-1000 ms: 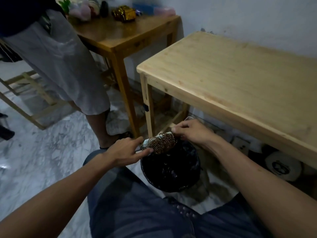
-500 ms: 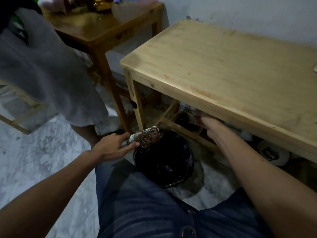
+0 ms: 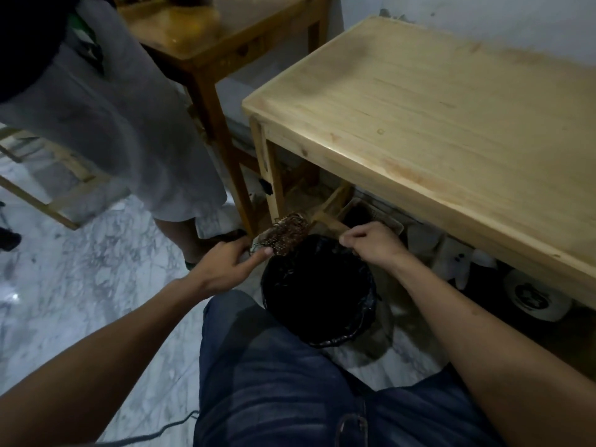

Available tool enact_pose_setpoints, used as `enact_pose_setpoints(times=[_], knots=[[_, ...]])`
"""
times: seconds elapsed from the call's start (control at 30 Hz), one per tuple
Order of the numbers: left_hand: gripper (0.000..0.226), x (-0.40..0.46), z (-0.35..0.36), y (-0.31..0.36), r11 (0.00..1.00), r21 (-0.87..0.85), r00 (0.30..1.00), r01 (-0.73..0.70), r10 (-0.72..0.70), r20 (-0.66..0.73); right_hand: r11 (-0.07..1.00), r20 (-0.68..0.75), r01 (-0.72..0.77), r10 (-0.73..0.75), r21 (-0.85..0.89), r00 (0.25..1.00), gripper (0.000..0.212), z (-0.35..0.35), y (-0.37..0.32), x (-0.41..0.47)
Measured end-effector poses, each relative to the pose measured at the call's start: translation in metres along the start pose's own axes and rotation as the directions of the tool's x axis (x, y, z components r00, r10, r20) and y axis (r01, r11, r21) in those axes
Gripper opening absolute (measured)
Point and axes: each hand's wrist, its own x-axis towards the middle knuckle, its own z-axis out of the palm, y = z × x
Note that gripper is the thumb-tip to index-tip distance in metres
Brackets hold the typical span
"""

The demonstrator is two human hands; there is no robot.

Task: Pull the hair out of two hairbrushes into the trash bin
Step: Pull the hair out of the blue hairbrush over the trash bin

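A hairbrush (image 3: 285,234) with tangled brown hair in its bristles is tilted over the far left rim of the black-lined trash bin (image 3: 367,304). My left hand (image 3: 225,266) grips its handle from the left, thumb stretched along it. Over the bin's far right rim, a short gap from the brush head, is my right hand (image 3: 375,242), fingers curled downward. Whether it pinches any hair is hidden. Only one brush is in view.
A light wooden table (image 3: 451,124) stands right of the bin, a darker table (image 3: 225,43) behind it. A person in grey shorts (image 3: 122,133) stands at the left. Under the light table lies a white round object (image 3: 532,300). My jeans-clad legs (image 3: 274,375) flank the bin.
My right hand left the brush head, reached under the light table, and has come back over the bin near the brush. My left hand kept hold of the brush.
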Motion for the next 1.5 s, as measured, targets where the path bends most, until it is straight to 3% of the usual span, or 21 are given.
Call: enact_pose_setpoints(times=[0.07,0.3,0.43,0.53,0.7,0.9,0.97,1.03,1.13,1.2,1.27,1.37,1.5], knots=[[0.051,0.001,0.004,0.007,0.999,-0.034,1.000,-0.005,0.005,0.010,0.998,-0.026,0.044,-0.045,-0.039,0.999,0.024,0.002,-0.003,0.000],[0.040,0.004,0.011,0.030,0.992,-0.117,0.999,-0.039,0.041,0.020,0.970,-0.032,0.147,-0.143,0.194,0.989,0.028,0.004,-0.018,-0.002],[0.022,0.003,0.007,0.032,0.992,-0.097,0.991,-0.083,0.092,0.099,0.947,-0.105,0.210,-0.189,0.242,0.976,0.011,0.008,-0.021,0.001],[0.014,-0.001,0.005,0.030,0.992,-0.107,0.989,-0.070,0.084,0.124,0.951,-0.139,0.163,-0.130,0.263,0.982,0.007,0.005,-0.020,0.002],[0.011,-0.012,-0.003,0.014,0.994,-0.113,0.996,-0.012,0.022,0.090,0.907,-0.150,-0.012,0.083,0.421,0.985,0.023,-0.013,-0.017,-0.005],[0.023,-0.020,-0.014,0.003,0.987,-0.137,0.996,0.084,-0.079,0.036,0.801,-0.170,-0.082,0.224,0.593,0.960,0.032,-0.023,-0.003,-0.007],[0.015,-0.020,-0.015,0.002,0.985,-0.148,0.996,0.093,-0.091,0.016,0.834,-0.166,-0.092,0.215,0.544,0.962,0.035,-0.024,0.001,-0.008],[0.011,-0.019,-0.015,0.002,0.982,-0.155,0.994,0.105,-0.107,-0.007,0.906,-0.202,-0.073,0.171,0.417,0.964,0.025,-0.024,0.003,-0.011],[0.021,-0.019,-0.016,0.007,0.963,-0.231,0.990,0.135,-0.142,-0.013,0.993,-0.270,-0.044,0.073,0.111,0.960,0.020,-0.017,0.006,-0.010],[0.026,-0.019,-0.019,0.012,0.926,-0.345,0.986,0.152,-0.168,-0.017,0.985,-0.308,-0.075,0.024,-0.155,0.951,0.023,-0.011,0.008,-0.012],[0.019,-0.018,-0.022,0.016,0.887,-0.439,0.981,0.147,-0.186,-0.048,0.945,-0.300,-0.121,0.025,-0.305,0.954,0.029,-0.007,0.016,-0.012],[0.012,-0.017,-0.026,0.020,0.859,-0.494,0.977,0.130,-0.196,-0.082,0.948,-0.242,-0.126,0.055,-0.292,0.969,0.025,-0.004,0.029,-0.012],[0.013,-0.017,-0.022,0.021,0.876,-0.464,0.985,0.132,-0.168,-0.037,0.991,-0.144,0.015,-0.034,-0.130,0.989,0.011,0.002,0.033,-0.008]])
